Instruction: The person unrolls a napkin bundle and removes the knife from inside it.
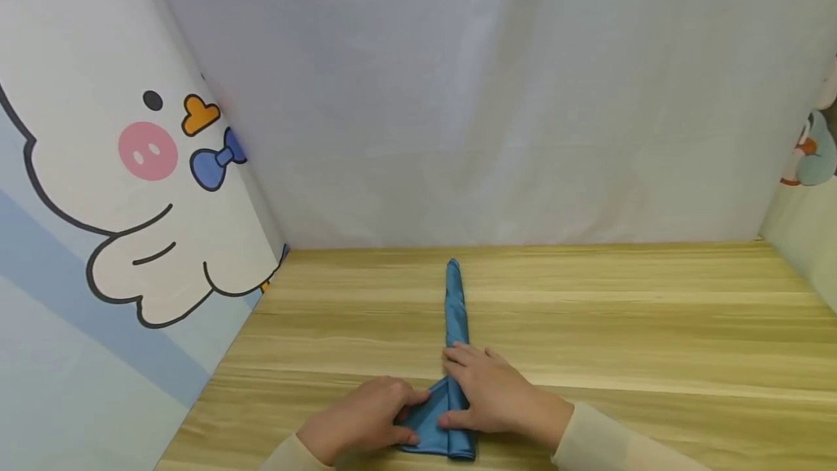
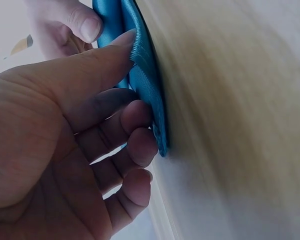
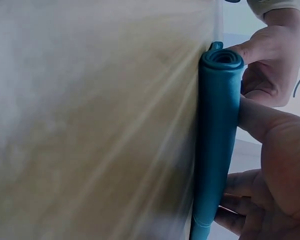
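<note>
One blue cloth (image 1: 456, 322), part-rolled, beneath both hands; probably light, soft, slippery, best taken along its roll. Left hand (image 1: 362, 416) pinches unrolled flap (image 1: 431, 421); right hand (image 1: 493, 392) rests fairly straight-fingered on the roll (image 1: 455, 296).

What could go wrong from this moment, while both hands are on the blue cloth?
The blue cloth roll could loosen if the right hand lifts, since a flap lies unrolled beside it. The flap might crease or skew if the left hand, pinching its edge, pulls unevenly. The roll may also end up lopsided, because its far end looks thinner than the end near the hands.
</note>
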A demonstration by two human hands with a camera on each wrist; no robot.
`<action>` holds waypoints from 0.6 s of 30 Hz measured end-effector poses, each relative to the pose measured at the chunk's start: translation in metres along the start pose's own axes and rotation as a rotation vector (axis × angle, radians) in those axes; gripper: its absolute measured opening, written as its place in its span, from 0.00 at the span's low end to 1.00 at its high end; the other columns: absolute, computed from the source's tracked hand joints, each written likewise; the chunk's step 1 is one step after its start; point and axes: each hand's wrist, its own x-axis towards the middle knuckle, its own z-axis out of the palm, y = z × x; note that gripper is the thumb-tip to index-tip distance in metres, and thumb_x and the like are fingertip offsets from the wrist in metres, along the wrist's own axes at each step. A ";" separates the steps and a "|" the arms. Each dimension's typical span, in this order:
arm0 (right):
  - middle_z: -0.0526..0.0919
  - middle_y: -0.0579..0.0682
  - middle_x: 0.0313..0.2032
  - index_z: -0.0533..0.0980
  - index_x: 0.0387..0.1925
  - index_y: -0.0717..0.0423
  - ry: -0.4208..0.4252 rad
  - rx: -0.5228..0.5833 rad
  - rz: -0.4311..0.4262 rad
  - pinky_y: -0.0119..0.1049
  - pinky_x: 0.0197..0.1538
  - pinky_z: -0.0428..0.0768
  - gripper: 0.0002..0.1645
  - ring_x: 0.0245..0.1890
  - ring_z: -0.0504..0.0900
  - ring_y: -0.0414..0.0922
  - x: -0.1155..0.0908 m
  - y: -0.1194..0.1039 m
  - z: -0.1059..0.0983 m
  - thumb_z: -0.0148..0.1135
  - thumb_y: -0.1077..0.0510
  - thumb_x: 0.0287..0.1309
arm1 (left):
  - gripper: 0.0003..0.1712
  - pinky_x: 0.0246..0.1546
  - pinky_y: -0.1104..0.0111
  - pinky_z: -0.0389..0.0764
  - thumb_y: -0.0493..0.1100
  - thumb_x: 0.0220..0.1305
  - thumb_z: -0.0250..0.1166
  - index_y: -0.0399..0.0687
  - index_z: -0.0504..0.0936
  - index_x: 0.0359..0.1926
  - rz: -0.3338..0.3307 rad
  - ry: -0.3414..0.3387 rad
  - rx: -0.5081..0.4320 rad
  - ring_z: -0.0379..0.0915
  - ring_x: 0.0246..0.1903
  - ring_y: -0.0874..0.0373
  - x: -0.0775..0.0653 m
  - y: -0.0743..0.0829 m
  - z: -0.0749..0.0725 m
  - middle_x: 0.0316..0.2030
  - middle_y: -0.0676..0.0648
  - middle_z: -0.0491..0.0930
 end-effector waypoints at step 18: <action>0.63 0.54 0.69 0.66 0.67 0.60 -0.011 0.004 0.004 0.60 0.63 0.64 0.53 0.70 0.58 0.52 -0.005 0.000 -0.006 0.57 0.25 0.54 | 0.35 0.25 0.75 0.69 0.53 0.55 0.72 0.50 0.76 0.63 0.010 -0.027 0.011 0.65 0.21 0.69 0.001 -0.001 -0.003 0.22 0.61 0.69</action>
